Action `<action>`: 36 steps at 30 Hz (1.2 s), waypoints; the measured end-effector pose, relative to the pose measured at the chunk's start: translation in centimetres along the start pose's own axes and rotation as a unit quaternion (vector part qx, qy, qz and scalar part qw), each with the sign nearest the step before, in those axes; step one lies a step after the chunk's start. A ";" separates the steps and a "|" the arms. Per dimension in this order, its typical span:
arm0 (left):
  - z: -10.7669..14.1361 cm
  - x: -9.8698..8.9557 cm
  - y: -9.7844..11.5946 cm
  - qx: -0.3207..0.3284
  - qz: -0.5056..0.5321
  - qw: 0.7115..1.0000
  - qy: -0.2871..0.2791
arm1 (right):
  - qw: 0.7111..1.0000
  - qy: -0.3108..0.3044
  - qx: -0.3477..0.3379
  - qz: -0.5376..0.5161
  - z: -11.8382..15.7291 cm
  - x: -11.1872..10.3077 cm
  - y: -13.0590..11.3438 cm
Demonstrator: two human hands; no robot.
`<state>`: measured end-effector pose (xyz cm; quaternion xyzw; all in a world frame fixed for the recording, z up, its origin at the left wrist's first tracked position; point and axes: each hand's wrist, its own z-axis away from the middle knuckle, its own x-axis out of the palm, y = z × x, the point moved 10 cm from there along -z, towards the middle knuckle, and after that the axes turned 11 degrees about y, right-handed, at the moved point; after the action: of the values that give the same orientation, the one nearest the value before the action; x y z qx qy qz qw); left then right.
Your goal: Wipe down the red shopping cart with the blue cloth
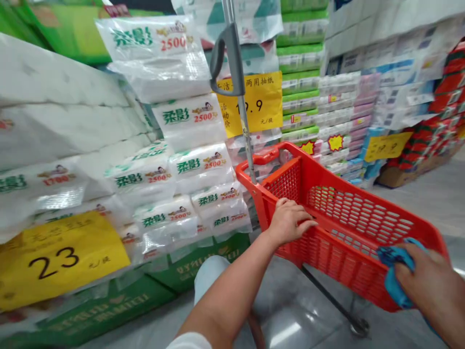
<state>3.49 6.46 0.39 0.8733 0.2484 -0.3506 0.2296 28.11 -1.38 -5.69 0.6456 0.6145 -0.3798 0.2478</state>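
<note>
A red plastic shopping cart (327, 252) with a perforated basket stands in front of me, its grey handle (238, 60) on a metal pole rising on the left. My left hand (290, 222) is closed over the basket's near rim, fingers bent toward the inside. Toward the other end of the same rim, my right hand (423, 271) grips a blue cloth (397, 269). The cloth is bunched around the rim and hangs down outside the basket. Motion blurs the right hand a little. Inside the basket, the visible part shows only red plastic mesh.
White tissue packs (201, 165) are stacked on my left above green cartons (119, 303). Yellow price signs (65, 259) hang on the stacks. Green-wrapped packs (301, 63) and red packages (443, 97) stand behind the cart. A metal leg with a wheel (359, 327) reaches the shiny tiled floor.
</note>
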 end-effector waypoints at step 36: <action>8.4 -2.0 -0.2 -0.058 0.137 0.986 0.071 | 0.908 -0.019 -0.294 -0.297 9.4 -7.0 -18.8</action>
<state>-2.07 1.24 -3.59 0.9070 0.1616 -0.2384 0.3073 8.25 -10.76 -2.94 0.3238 0.8569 -0.2498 0.3138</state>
